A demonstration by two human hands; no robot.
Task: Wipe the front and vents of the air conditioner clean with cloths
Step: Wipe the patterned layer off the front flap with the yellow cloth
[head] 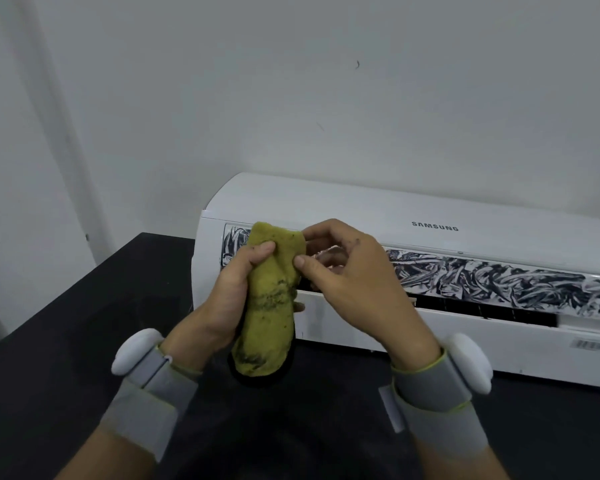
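Holding one yellow-green cloth (269, 299) between them, two hands work in front of one white air conditioner (413, 271) that lies on a black tabletop (84, 323) against a pale wall (291, 81). The left hand (229, 289) is closed around the cloth's left side, thumb pressed on its upper front, fingers wrapped behind. The right hand (347, 268) pinches the cloth's upper right edge between thumb and forefinger, its other fingers curled loosely above. The cloth hangs upright, bunched into a narrow roll, with dark smudges across its middle and near its lower end; that lower end hangs just above the tabletop, though whether it touches cannot be told. A dark edge shows behind its bottom, possibly a second layer or shadow; which one is unclear.

The air conditioner carries one brand name on its upper front, one band of dark swirling pattern (499, 282) running along its width, and below it one long dark vent slot (482, 310). One barcode label (591, 345) sits at its lower right. The cloth is held just in front of the unit's left end, covering part of the patterned band.

Each wrist wears one grey strap with one white rounded device: two wristbands, left (146, 368) and right (444, 379).
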